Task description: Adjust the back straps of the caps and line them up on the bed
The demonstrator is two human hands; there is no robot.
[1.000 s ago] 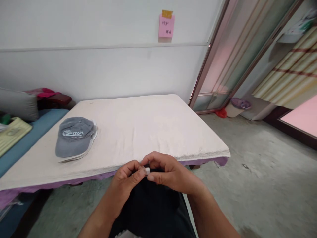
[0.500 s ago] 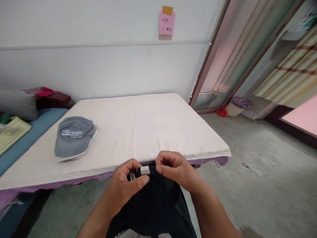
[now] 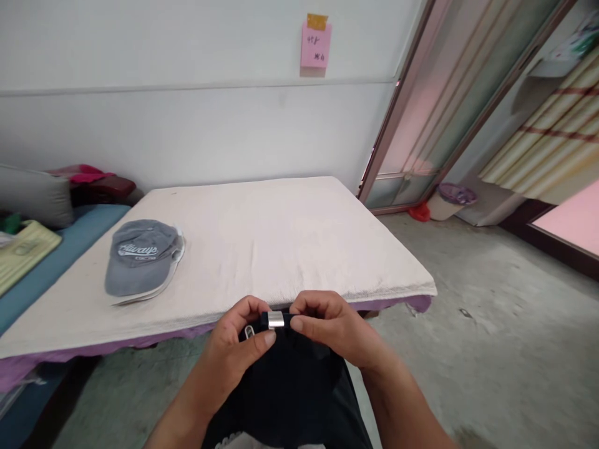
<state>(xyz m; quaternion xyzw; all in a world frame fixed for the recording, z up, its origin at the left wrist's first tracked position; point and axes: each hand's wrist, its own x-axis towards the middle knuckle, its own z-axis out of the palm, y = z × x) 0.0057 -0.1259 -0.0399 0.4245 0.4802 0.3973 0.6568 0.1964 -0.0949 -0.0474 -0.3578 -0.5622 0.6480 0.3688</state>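
A dark strap with a shiny silver buckle (image 3: 276, 320) is stretched between my two hands, near the front edge of the bed. My left hand (image 3: 241, 340) pinches the strap on the buckle's left side, its thumb just below the metal. A small silver ring-like piece (image 3: 249, 332) shows beside the left fingers. On the right side, my right hand (image 3: 327, 321) grips the strap between thumb and curled forefinger, close to the buckle. Dark cloth (image 3: 290, 386) lies below both hands. What the strap belongs to cannot be made out.
A grey cap (image 3: 143, 259) lies on the left of the bed with the white cover (image 3: 281, 237). Further left are a grey cushion (image 3: 35, 196) and a yellow-green mat (image 3: 25, 255). A lined bin (image 3: 447, 201) stands by the door; a pink note (image 3: 316, 47) hangs on the wall.
My right hand has moved slightly left, nearer the buckle. The buckle has tilted a little and now looks shinier. My left thumb has shifted slightly left.
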